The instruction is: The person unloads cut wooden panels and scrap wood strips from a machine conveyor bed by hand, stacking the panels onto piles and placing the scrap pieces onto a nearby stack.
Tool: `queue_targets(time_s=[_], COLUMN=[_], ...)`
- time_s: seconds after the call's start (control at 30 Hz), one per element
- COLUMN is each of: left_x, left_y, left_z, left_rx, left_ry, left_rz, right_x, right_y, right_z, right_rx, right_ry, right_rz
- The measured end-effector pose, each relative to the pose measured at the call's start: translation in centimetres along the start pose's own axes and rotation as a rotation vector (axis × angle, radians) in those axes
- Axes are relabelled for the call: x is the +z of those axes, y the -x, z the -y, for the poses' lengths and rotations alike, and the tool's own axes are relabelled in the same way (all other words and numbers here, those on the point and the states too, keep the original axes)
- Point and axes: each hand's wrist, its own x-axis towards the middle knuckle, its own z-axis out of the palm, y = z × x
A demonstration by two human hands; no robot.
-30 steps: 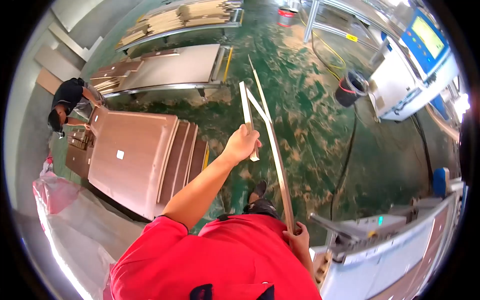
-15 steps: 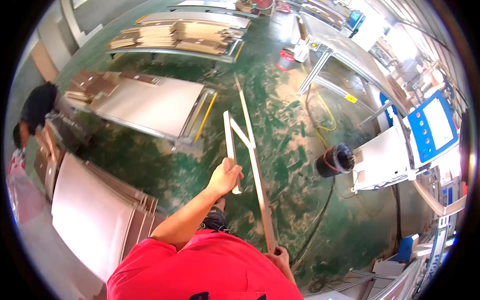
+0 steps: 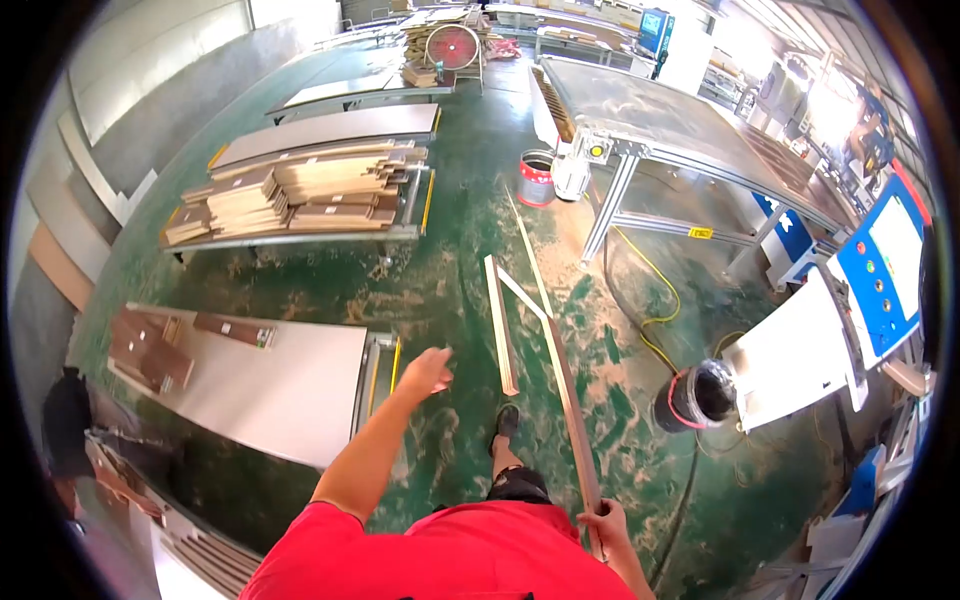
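Note:
My right hand (image 3: 606,526) is wrapped round the near end of a long wooden strip (image 3: 567,385), low in front of my body. The strip slants away from me over the floor. A short crosspiece (image 3: 522,291) joins it to a shorter wooden bar (image 3: 502,335), which runs roughly alongside the strip. My left hand (image 3: 427,373) is held out to the left of that bar, apart from it. Its fingers are partly bent and spread, with nothing visible in them.
Stacked boards (image 3: 290,195) lie on a low roller table at left. Nearer is a large pale panel (image 3: 280,385) with brown pieces. A dark bucket (image 3: 692,398) stands at right, beside a control panel (image 3: 880,250). Another person (image 3: 65,425) is at far left.
My left hand has let go of the shorter bar and moved left. My right hand still grips the long strip. The view has moved forward and tilted up.

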Motion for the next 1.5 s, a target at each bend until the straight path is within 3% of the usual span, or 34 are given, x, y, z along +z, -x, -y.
queue_targets(time_s=[0.07,0.1,0.17,0.2,0.27,0.33,0.47,0.63,0.73,0.8,0.83,0.87,0.9,0.93,1.0,1.07,1.17,1.23,1.27,1.3,1.33,1.37,1.43,1.47,1.5], left_x=[-5.5,-9.9,-14.4,-15.5,-15.2,-14.3,-11.6,-11.4,-15.4,-19.5,-21.2,-22.7,-23.9,-23.9,-23.4,-20.9,-19.8,-20.4,-22.0,-22.4,-24.3,-23.8,-24.6,-24.8,-24.3], left_y=[-8.4,-15.1,-16.7,-16.5,-14.8,-14.2,-17.4,-32.8,-49.2,-63.2,-71.1,-79.1,-87.1,-93.3,-103.4,-107.8,-118.8,-125.1,-129.1,-130.6,-133.3,-130.3,-127.5,-126.3,-125.1], left_z=[5.5,14.8,20.6,22.6,23.3,22.2,19.0,15.9,11.8,8.2,4.4,0.5,-4.1,-10.7,-26.1,-42.8,-50.1,-47.9,-43.4,-39.9,-31.2,-35.1,-31.7,-28.6,-28.1], left_rx=[0.017,-0.023,-0.343,-0.416,-0.344,-0.478,-0.747,-0.867,-0.760,-0.430,-0.242,-0.159,-0.133,-0.238,-0.067,0.120,0.284,0.243,0.196,0.042,0.024,-0.157,-0.162,0.001,-0.250], left_ry=[-0.075,-0.158,-0.724,-0.888,-1.020,-0.832,-0.494,-0.472,-0.674,-1.093,-1.301,-1.373,-1.251,-0.639,-0.328,-0.169,-0.021,-0.120,-0.138,-0.410,-0.581,-0.805,-1.143,-1.331,-1.129], left_rz=[-0.062,-0.205,-0.404,-0.277,0.189,0.193,0.056,0.184,0.371,0.684,0.788,0.657,0.348,-0.157,-0.231,-0.194,-0.175,-0.139,-0.057,-0.100,-0.149,0.098,0.535,0.598,0.530], right_x=[2.0,3.3,5.2,6.4,8.7,11.4,16.4,23.9,27.1,28.4,29.0,29.6,30.6,31.7,34.1,36.5,40.3,42.4,43.1,43.8,44.6,45.3,46.9,47.4,47.9], right_y=[-8.2,-10.4,-17.0,-21.7,-29.4,-34.1,-44.3,-58.1,-64.5,-67.9,-71.8,-73.4,-74.9,-76.6,-80.7,-86.0,-95.6,-102.9,-106.0,-108.0,-110.1,-112.9,-117.4,-119.8,-122.3], right_z=[4.1,8.7,15.8,18.3,22.0,30.0,43.5,56.4,65.1,70.3,70.8,73.5,76.5,79.4,83.7,88.1,96.0,99.7,103.8,107.7,111.2,114.9,121.2,124.5,127.3], right_rx=[-0.045,-0.008,0.088,0.080,0.108,0.081,0.012,-0.055,-0.128,-0.165,-0.165,-0.156,-0.148,-0.137,-0.129,-0.121,-0.130,-0.206,-0.198,-0.181,-0.154,-0.130,-0.158,-0.174,-0.176], right_ry=[0.004,0.020,0.003,-0.005,-0.023,0.004,-0.052,-0.082,-0.011,0.029,0.069,0.049,0.023,-0.004,0.004,-0.023,-0.049,-0.045,-0.069,-0.098,-0.132,-0.147,-0.145,-0.135,-0.140], right_rz=[0.025,0.038,0.154,0.159,0.164,0.160,0.236,0.202,0.160,0.135,0.074,0.083,0.100,0.122,0.069,0.091,0.101,0.114,0.131,0.147,0.157,0.191,0.155,0.132,0.157])
